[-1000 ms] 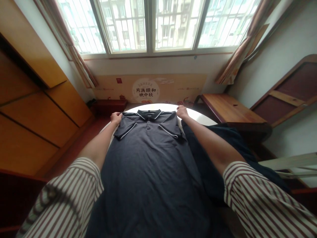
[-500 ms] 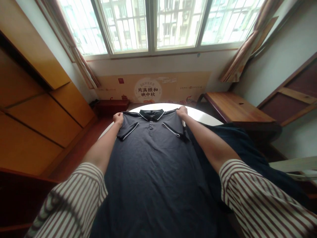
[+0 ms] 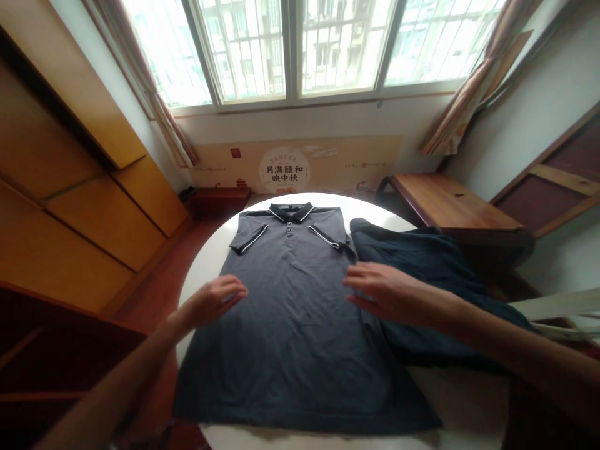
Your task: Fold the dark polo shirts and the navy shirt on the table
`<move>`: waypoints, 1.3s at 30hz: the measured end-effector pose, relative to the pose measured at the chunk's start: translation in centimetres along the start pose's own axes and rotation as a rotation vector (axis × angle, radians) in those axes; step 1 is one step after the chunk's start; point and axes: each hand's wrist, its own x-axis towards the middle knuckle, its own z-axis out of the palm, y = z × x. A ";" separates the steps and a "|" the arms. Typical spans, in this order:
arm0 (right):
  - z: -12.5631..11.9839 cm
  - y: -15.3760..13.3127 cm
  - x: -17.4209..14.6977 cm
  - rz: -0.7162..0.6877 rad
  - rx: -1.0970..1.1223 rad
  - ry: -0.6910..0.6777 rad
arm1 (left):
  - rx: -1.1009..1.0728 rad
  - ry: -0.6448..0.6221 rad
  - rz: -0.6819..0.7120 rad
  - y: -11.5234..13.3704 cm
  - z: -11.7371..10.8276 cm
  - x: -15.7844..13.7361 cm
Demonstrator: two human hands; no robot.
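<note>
A dark grey polo shirt (image 3: 285, 337) is spread front up on a round white table (image 3: 206, 262), its black, white-edged collar (image 3: 307, 214) placed at the far end and its hem (image 3: 304, 421) at the near end. The left hand (image 3: 224, 297) is held at the shirt's left edge, the right hand (image 3: 372, 286) at its right edge; both are loosely curved, with nothing gripped. Whether the cloth is touched cannot be told. On the right, a navy garment (image 3: 403, 250) is heaped just beside the shirt.
</note>
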 end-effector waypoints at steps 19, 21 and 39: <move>10.4 -8.3 -17.2 -0.011 -0.278 0.324 | 0.344 0.063 0.029 7.8 2.0 -17.9; 9.5 -8.6 -17.2 0.005 -0.226 0.336 | 0.282 0.090 0.006 8.1 1.5 -18.3; 12.0 -6.8 -20.5 0.067 -0.142 0.242 | -0.561 0.133 -1.119 7.7 4.8 -17.2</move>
